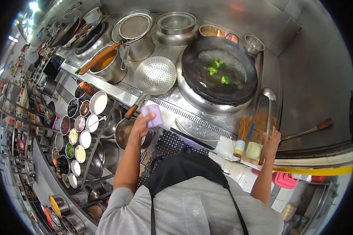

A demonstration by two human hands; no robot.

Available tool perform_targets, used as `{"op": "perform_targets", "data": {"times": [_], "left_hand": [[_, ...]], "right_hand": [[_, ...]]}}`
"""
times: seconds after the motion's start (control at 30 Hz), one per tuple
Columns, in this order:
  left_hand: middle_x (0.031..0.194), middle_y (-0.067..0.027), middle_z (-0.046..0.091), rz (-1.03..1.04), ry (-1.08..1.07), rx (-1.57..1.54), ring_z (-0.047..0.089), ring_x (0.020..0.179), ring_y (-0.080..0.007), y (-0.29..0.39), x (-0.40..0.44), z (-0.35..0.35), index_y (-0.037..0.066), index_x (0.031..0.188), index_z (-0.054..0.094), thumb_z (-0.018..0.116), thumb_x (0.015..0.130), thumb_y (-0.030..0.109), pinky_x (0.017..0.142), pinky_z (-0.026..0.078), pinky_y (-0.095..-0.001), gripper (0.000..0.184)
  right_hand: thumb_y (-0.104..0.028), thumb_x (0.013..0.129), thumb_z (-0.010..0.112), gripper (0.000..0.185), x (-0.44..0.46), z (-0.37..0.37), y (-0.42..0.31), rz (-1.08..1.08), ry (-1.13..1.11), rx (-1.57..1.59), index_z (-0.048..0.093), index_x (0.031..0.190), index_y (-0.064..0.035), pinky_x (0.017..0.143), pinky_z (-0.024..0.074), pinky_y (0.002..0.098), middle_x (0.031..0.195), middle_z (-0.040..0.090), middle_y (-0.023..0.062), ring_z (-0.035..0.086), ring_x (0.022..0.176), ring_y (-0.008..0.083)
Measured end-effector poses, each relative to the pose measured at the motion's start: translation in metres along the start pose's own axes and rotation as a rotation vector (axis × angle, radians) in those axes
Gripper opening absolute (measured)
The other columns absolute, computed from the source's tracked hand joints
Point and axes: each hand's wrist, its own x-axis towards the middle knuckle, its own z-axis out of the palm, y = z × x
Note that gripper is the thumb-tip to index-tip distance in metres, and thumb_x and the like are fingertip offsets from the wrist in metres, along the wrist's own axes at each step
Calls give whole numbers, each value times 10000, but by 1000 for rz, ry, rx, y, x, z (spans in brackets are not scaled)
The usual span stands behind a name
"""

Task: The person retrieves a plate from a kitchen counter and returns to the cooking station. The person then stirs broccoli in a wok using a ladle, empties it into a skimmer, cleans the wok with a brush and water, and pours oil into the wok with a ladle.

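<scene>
My left hand (142,124) is closed around a folded purple cloth (153,115), held over the front edge of the stove near the wooden handle of a perforated strainer (156,75). At the right end of the counter, my right hand (271,141) is wrapped round the handle of a ladle (269,94), whose bowl points away from me. Several green broccoli pieces (212,71) float in bubbling liquid inside a black wok (192,58), which sits tilted on the burner. Beside my right hand are a bamboo brush (243,133) and a pale green block or cloth (254,150).
Flames (219,33) show behind the wok. A metal pot (108,66) and a mesh strainer (135,26) stand at the back left. Several seasoning bowls (99,102) fill the rack on my left. Another long-handled tool (308,130) leans at the right wall.
</scene>
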Motion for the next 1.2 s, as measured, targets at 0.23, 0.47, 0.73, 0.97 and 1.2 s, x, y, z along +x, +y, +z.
{"op": "perform_targets", "data": {"times": [0.23,0.47,0.73,0.97,1.2], "left_hand": [[1194,-223,556,34,-78,-569,558,1110,-396,-31,-66,26,5,1267,414,678,795,217,931,474,-558,580],[1012,-85,565,161,176,-412,610,882,-233,-40,-116,40,92,1232,442,655,823,148,801,543,-434,465],[1118,-106,473,489,265,325,466,1056,-191,-32,-144,64,39,1269,345,578,878,459,941,383,-324,620],[1177,-102,485,738,21,1044,459,1085,-173,44,-185,55,40,1151,430,739,740,345,941,367,-311,597],[1110,-166,619,800,-637,580,601,998,-254,121,-202,115,37,929,646,779,683,166,902,444,-358,308]], "right_hand": [[-77,879,593,314,46,23,-158,-150,-381,824,587,1190,-37,698,472,267,892,613,49,563,767,116],[-169,842,674,518,-36,66,-308,-584,-1131,1061,477,1293,-8,777,479,301,1101,567,114,560,950,181],[-210,727,806,822,-94,73,-356,184,-1943,1833,319,1379,-100,970,453,409,1277,469,65,487,1189,223],[-40,692,757,608,-94,0,-367,-14,-1893,1669,467,1226,-26,655,541,294,1009,571,54,607,834,154],[-27,643,796,602,-75,-80,-372,-146,-1810,1753,497,1163,23,660,596,410,867,596,140,642,752,240]]}}
